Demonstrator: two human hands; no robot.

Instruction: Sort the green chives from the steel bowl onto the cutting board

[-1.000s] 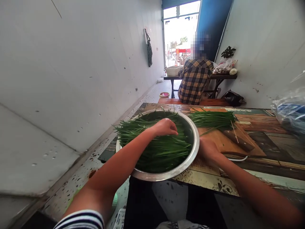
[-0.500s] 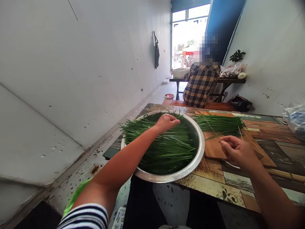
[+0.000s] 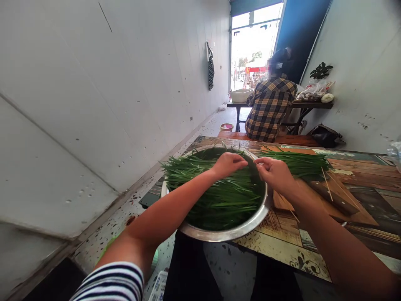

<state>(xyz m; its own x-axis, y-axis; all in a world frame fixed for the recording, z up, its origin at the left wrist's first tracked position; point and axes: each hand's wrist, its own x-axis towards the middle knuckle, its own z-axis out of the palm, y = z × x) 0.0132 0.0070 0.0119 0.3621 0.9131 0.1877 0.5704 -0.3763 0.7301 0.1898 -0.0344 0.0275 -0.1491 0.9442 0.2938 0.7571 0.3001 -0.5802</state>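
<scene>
A large metal basin (image 3: pixel 216 236) stands at the table's near edge, heaped with long green garlic chives (image 3: pixel 219 196). Over the chives, my left hand (image 3: pixel 230 164) is closed in a pinch; whatever lies between its fingertips is too small to make out. Just to its right, above the basin's right rim, my right hand (image 3: pixel 275 171) pinches a thin bamboo skewer (image 3: pixel 251 156), whose tip points up and left. The fingertips of both hands are close together but apart. More chives (image 3: pixel 303 163) lie on a wooden cutting board (image 3: pixel 283 202) to the right.
A knife (image 3: pixel 335 200) and loose skewers (image 3: pixel 327 184) rest on the board. More skewers (image 3: pixel 271 219) lie beside the basin. Across the table (image 3: pixel 275 244), a person in a plaid shirt (image 3: pixel 271 108) sits on a bench, facing away. A plastic bag (image 3: pixel 395 152) is at the right edge.
My right hand has moved left from over the cutting board to the basin's right rim, bringing the skewer near my left hand. The knife on the board has come into sight.
</scene>
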